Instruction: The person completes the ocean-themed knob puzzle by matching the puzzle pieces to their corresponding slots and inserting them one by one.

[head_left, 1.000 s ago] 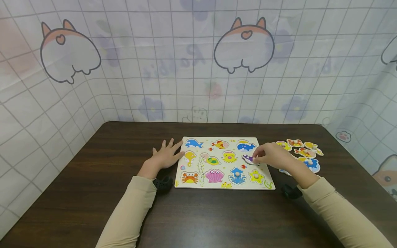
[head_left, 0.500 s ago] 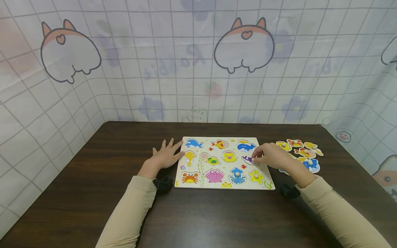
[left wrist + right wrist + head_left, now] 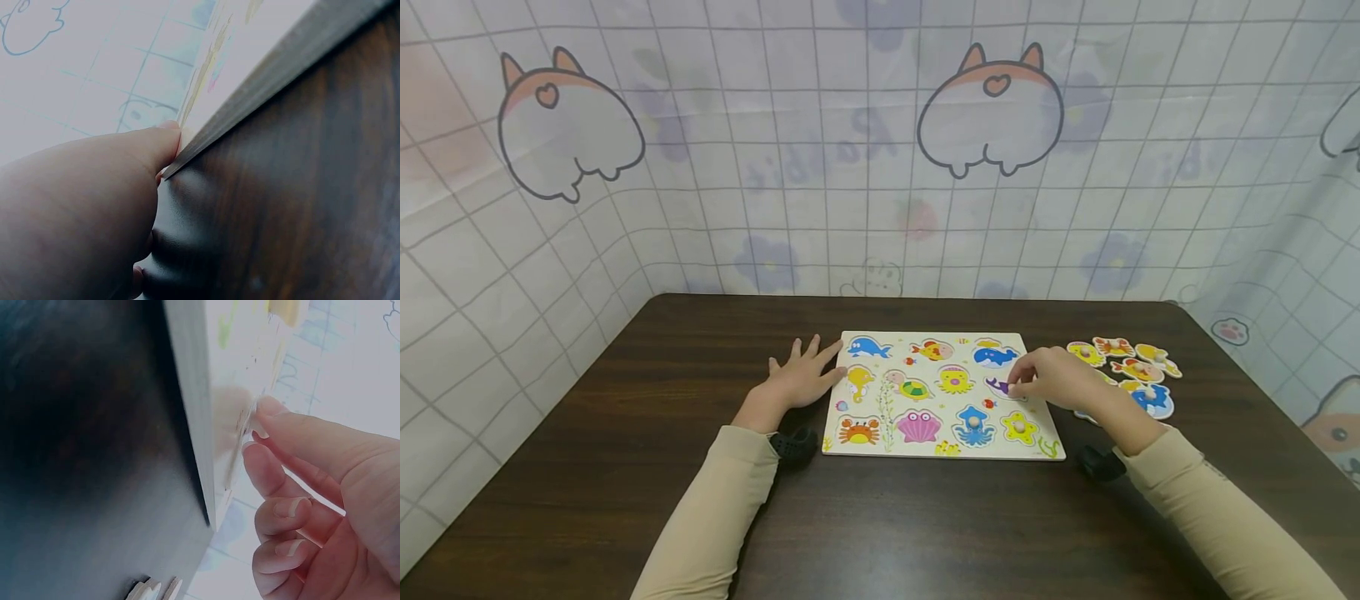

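A white wooden puzzle board (image 3: 883, 447) with printed sea animals lies flat on the dark table. My right hand (image 3: 1062, 379) is over its right side, thumb and index finger pinching the pale knob (image 3: 258, 428) of a purple dolphin-like puzzle piece (image 3: 997, 385). That piece sits low at the board's right, partly covered by my fingers. A blue squid piece (image 3: 974, 427) and a yellow starfish piece (image 3: 1019, 427), both with knobs, lie in the board's lower row. Spread fingers of my left hand (image 3: 800, 377) touch the board's left edge, the thumb on its rim in the left wrist view.
Several loose puzzle pieces lie in a cluster right of the board, among them a blue one (image 3: 1153, 401) and an orange fish (image 3: 1138, 369). The brown table (image 3: 895, 533) reaches back to a grid-patterned cloth (image 3: 820, 208).
My right hand has shifted slightly left and down with the purple piece, which now lies flatter on the board. My left hand has stayed in place.
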The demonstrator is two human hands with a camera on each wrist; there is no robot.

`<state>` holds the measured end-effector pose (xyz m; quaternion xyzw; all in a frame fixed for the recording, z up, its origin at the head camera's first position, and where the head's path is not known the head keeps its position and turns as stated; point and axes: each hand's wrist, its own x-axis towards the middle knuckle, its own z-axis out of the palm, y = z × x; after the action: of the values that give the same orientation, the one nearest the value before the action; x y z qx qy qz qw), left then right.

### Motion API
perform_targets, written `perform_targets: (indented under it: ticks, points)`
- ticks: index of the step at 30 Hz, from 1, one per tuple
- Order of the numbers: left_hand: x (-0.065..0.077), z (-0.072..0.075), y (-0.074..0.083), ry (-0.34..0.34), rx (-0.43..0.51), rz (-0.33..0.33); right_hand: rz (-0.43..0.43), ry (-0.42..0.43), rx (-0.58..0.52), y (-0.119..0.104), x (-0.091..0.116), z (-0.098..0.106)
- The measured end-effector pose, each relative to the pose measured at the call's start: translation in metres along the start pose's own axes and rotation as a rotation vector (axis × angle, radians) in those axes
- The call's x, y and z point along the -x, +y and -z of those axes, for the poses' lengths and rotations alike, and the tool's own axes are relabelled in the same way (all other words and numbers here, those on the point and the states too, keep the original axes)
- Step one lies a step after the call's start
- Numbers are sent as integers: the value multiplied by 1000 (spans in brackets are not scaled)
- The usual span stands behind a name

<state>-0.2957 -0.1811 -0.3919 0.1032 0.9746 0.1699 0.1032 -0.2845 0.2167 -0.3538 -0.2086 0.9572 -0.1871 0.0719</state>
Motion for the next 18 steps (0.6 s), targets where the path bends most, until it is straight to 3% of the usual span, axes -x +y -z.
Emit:
perform_targets:
  ticks: [18]
  points:
    - [2, 1, 1, 8, 5, 1, -5, 7, -30, 0, 4, 6]
